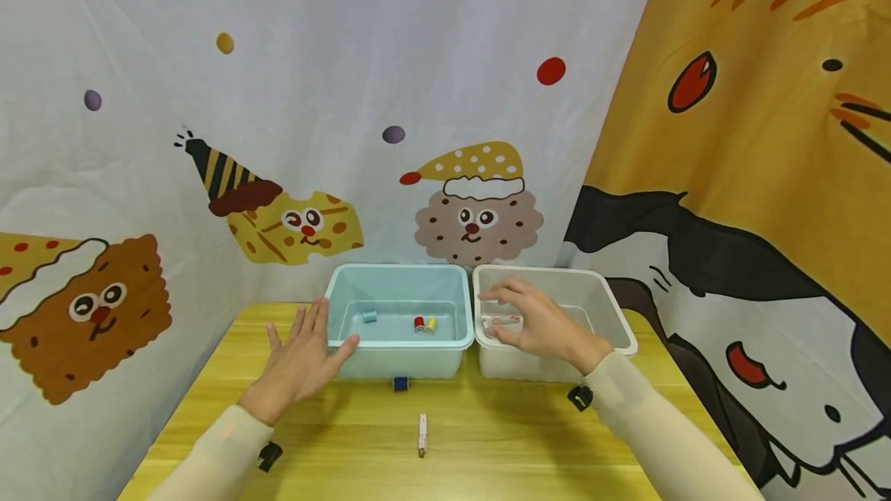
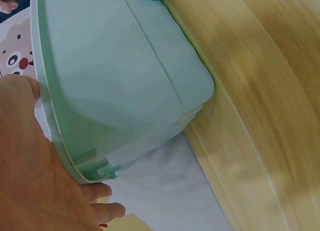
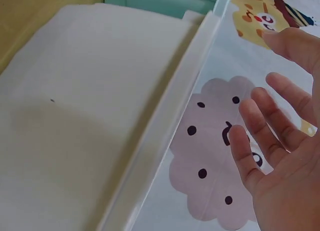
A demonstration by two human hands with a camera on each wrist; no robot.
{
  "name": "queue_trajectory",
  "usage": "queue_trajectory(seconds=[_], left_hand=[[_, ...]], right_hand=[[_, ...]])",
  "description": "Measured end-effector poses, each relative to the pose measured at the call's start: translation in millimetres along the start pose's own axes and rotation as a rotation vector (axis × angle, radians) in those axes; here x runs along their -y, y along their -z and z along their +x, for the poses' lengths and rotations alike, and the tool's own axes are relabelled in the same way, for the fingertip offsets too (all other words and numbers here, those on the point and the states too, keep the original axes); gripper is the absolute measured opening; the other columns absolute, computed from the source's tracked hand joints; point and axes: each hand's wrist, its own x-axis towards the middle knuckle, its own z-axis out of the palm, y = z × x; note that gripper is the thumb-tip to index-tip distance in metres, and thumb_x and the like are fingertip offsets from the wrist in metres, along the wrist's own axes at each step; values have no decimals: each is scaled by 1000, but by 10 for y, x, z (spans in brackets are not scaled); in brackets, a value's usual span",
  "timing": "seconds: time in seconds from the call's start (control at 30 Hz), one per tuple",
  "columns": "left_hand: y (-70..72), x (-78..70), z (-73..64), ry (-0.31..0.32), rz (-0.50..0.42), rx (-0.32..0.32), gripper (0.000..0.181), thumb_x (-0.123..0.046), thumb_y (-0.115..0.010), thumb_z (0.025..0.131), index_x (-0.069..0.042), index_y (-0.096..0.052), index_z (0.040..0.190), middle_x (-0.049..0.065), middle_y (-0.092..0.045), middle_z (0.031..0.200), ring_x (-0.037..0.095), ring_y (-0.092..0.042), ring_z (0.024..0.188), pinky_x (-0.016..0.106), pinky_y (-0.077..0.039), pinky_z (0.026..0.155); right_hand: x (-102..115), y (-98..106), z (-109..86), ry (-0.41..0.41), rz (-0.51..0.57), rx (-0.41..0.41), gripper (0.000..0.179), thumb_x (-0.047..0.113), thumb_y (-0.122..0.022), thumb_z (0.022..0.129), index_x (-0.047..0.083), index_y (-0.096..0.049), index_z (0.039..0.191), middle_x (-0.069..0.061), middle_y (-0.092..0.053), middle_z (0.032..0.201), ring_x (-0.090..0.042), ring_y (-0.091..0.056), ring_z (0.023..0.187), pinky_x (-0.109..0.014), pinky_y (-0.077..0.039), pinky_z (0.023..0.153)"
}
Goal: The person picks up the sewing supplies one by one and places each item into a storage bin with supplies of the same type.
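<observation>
My left hand is at the left front corner of the light blue bin, its fingers extended. In the left wrist view the palm lies along the bin's rim. Inside that bin are a teal spool, a red spool and a yellow spool, apparently thread. Over the white bin hovers my right hand, fingers spread and loosely bent, holding nothing. Slim pale pink-and-white pieces lie in the white bin below it, partly hidden by the hand.
On the wooden table, a dark blue spool sits in front of the light blue bin. A slim white-and-pink piece lies nearer me. The bins stand side by side before a printed curtain.
</observation>
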Motion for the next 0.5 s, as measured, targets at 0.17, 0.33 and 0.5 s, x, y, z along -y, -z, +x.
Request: queue_trajectory(seconds=[0.17, 0.33, 0.5], left_hand=[[-2, 2, 6, -3, 5, -5, 115, -83, -41, 115, 6, -16, 184, 27, -14, 195, 60, -15, 179, 101, 0, 127], [-1, -1, 8, -4, 6, -5, 115, -83, -42, 115, 6, -16, 184, 27, -15, 195, 60, -15, 179, 101, 0, 127], [6, -9, 7, 6, 3, 5, 115, -83, -41, 115, 5, -15, 185, 27, -14, 195, 59, -16, 179, 100, 0, 128]], right_hand=[[74, -29, -71, 42, -3, -14, 55, 21, -98, 97, 14, -78, 148, -2, -76, 146, -22, -77, 130, -46, -68, 109], [156, -75, -150, 49, 2, -13, 55, 22, -97, 98, 12, -78, 149, 0, -75, 146, -19, -78, 126, -43, -68, 108], [246, -137, -221, 56, -5, -16, 55, 23, -98, 97, 14, -78, 148, 1, -74, 147, -19, -76, 133, -45, -67, 111]])
